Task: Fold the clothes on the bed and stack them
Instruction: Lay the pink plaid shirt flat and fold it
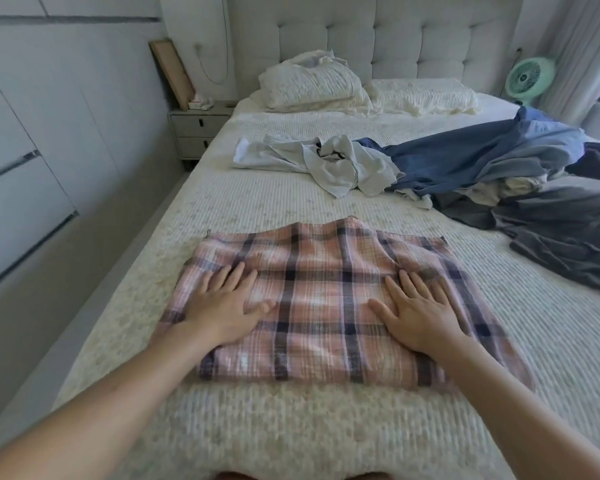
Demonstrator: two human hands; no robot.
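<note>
left hand (224,306) flat, right hand (418,315) flat

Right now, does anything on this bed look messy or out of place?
Yes. Beyond the pink plaid garment, which lies flat under both hands, unfolded clothes sit in crumpled heaps: a white garment mid-bed, a blue one beside it, and dark grey fabric sprawled toward the right edge. Nothing looks spilled or damaged.

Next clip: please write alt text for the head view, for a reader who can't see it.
Both hands, left hand and right hand, press flat on a folded pink plaid garment on a cream bedspread. Behind it lie a crumpled white garment and a heap of blue and grey clothes, unfolded.
</note>
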